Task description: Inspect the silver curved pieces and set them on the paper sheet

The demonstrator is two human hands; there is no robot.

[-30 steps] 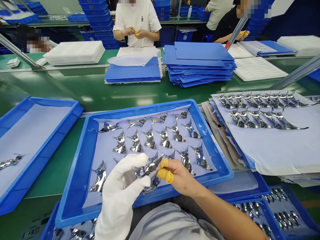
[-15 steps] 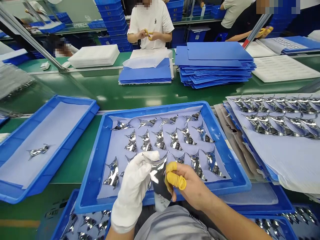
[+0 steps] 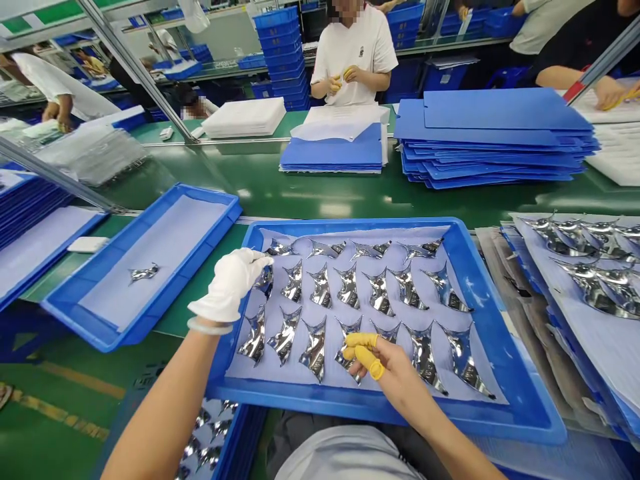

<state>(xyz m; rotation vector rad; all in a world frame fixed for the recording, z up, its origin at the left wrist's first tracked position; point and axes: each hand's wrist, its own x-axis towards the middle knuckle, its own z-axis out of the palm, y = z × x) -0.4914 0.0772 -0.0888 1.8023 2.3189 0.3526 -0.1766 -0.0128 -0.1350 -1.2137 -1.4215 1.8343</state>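
Note:
My left hand (image 3: 231,285), in a white glove, reaches to the left end of the tray's middle row. Its fingers are pinched on the upper end of a shiny chrome part (image 3: 264,285), which lies at or just over the paper lining. My right hand (image 3: 383,363) has yellow finger cots on some fingers. It hovers over the front row with fingers loosely stretched and holds nothing visible, partly covering a chrome piece (image 3: 347,328). Rows of similar curved, pointed chrome parts fill the blue tray (image 3: 320,399).
At left, a second blue tray (image 3: 103,337) holds one small chrome part (image 3: 144,273). Stacked sheets (image 3: 600,373) with chrome parts stand at right. Blue boards (image 3: 495,147) and white foam sheets (image 3: 245,119) lie across the green bench. A person (image 3: 354,57) works opposite.
The chrome part has left the spot between both hands and is at the middle row's left end with my left hand. My right hand has let go. The view has swung left.

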